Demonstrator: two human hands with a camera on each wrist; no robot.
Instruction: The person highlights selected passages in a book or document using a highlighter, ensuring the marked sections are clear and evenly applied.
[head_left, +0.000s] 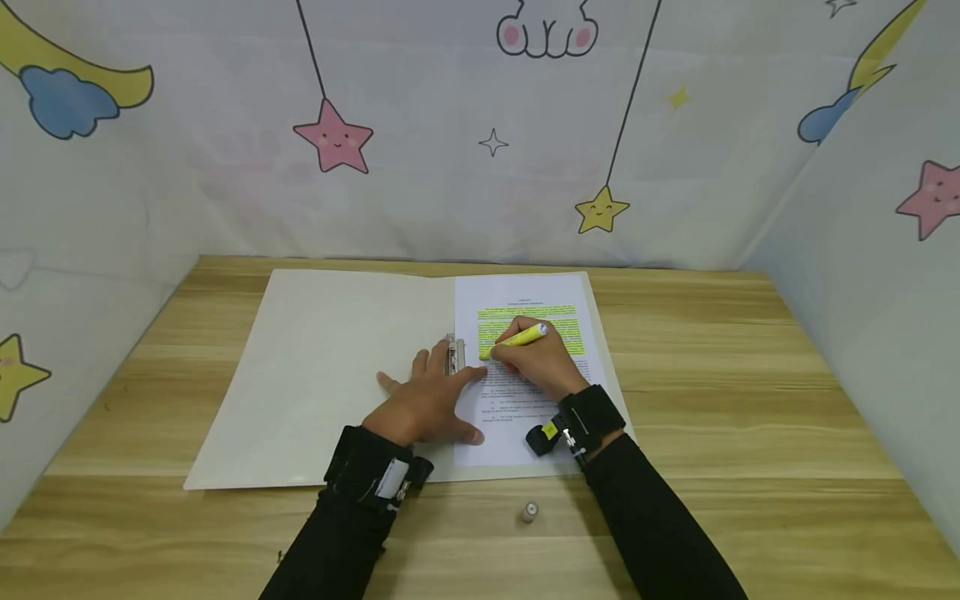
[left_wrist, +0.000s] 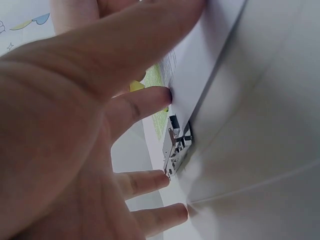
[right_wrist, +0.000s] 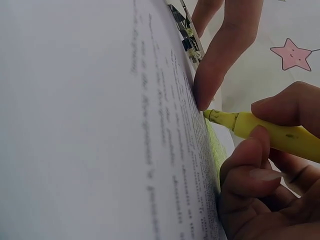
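Observation:
My right hand (head_left: 542,360) pinches a yellow highlighter (right_wrist: 280,136) between thumb and fingers. Its tip meets the left end of a text line on the printed sheet (head_left: 480,292). Above that spot, several lines carry bright yellow marking (head_left: 525,314); the text below is plain. With fingers spread, my left hand (head_left: 423,404) rests at the sheet's left edge, thumb and index finger on the paper. Its other fingers lie by the metal clip (left_wrist: 176,145) at the spine of the open white folder (head_left: 322,358).
A small greyish cap (head_left: 529,512) stands on the wooden table (head_left: 720,417) in front of the folder, between the forearms. White printed fabric walls (head_left: 420,217) with stars and clouds enclose the table at the back and both sides. Black cameras are strapped to both wrists.

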